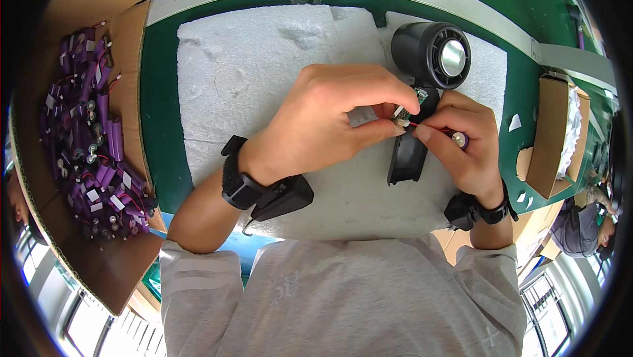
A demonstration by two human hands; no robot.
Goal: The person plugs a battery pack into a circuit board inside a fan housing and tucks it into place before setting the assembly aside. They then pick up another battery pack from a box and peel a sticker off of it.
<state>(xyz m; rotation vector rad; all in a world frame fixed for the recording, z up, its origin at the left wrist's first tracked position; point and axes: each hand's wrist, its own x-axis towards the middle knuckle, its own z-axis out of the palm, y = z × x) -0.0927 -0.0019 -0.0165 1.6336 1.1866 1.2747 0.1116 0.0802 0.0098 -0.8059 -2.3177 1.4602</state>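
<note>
My left hand pinches a small green circuit board between thumb and fingertips, over the handle of a black handheld fan. The fan's round head lies at the far right of the foam, and its opened black handle points toward me beneath my hands. In my right hand sits a purple cylindrical battery, its end showing between the curled fingers. Right thumb and forefinger meet at a thin red wire that reaches toward the board. The wire's exact join at the board is too small to make out.
White foam sheets cover part of the green table. At the left stands a cardboard box of purple wired batteries. A smaller carton with white packing stands at right, near paper scraps. Another person is at far right.
</note>
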